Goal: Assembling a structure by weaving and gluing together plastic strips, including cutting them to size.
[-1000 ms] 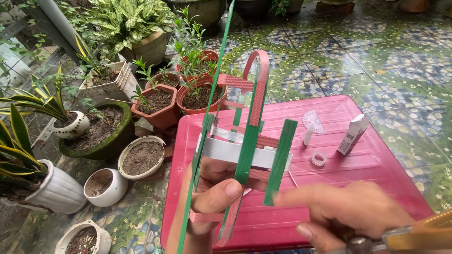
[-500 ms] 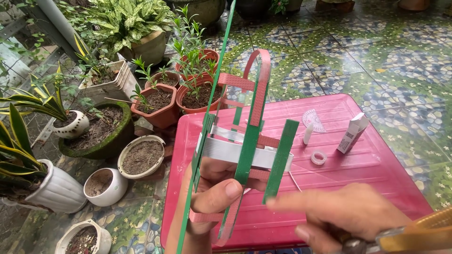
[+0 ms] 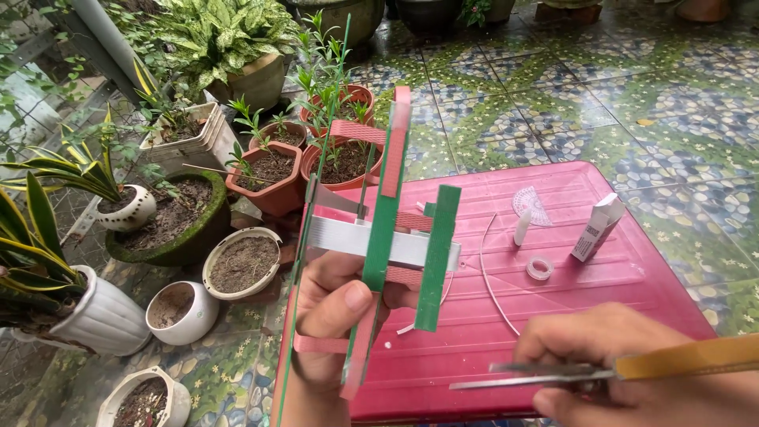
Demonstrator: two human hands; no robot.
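Observation:
My left hand [image 3: 336, 316] grips an upright piece woven from green, pink and white plastic strips [image 3: 385, 229], thumb pressed on its front. A long thin green strip [image 3: 316, 213] rises from it towards the top of the view. My right hand [image 3: 632, 372] sits low at the right and holds scissors [image 3: 553, 373] with yellow handles. The blades are closed and point left towards the woven piece, stopping short of it. Both hands hover over a red plastic table [image 3: 553, 316].
On the table lie a roll of clear tape [image 3: 539, 268], a small white box [image 3: 597, 228], a clear protractor [image 3: 530, 204], a white tube [image 3: 522, 228] and a thin white strip [image 3: 486, 277]. Potted plants [image 3: 269, 170] and soil-filled pots [image 3: 241, 262] crowd the tiled floor at left.
My right hand has shifted left with the scissors, so the blades now show and point at the woven piece. My left hand holds the piece as before.

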